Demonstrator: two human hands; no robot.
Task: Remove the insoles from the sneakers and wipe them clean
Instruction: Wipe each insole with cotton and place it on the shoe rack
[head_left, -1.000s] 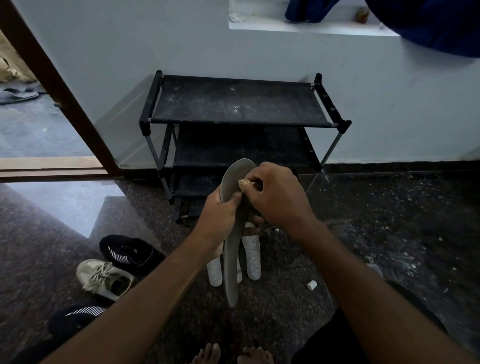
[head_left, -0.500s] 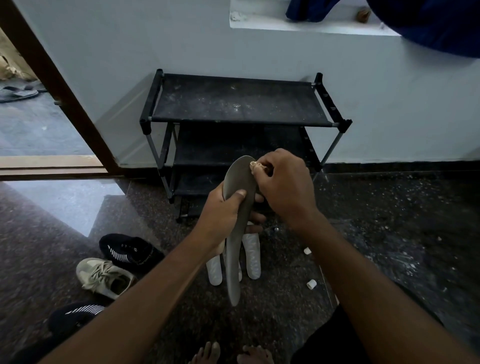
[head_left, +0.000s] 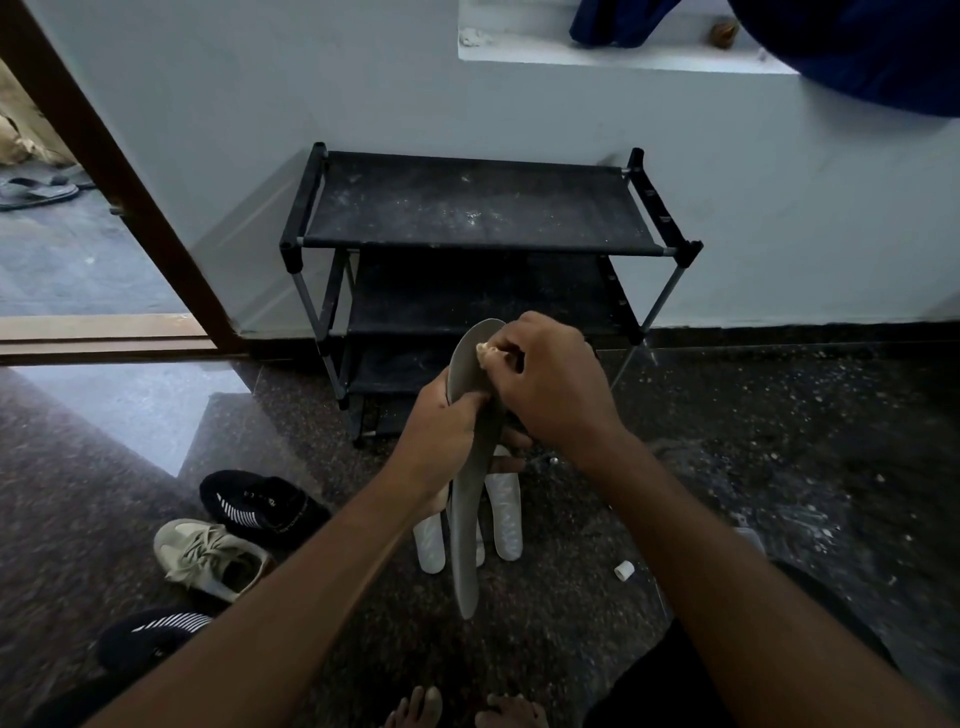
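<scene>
At your left a black sneaker (head_left: 262, 506) and a beige sneaker (head_left: 208, 558) lie on the floor (head_left: 779, 467). Your left hand (head_left: 441, 441) grips the grey insole (head_left: 467, 519) at its middle, thumb across its face and fingers curled behind, holding it upright in the air in front of the shoe rack (head_left: 467, 208). White insoles (head_left: 506, 512) lie on the floor beyond it. Your right hand (head_left: 550, 384) pinches a small cloth wad (head_left: 488, 355) in curled fingers, pressing it on the insole's upper end.
</scene>
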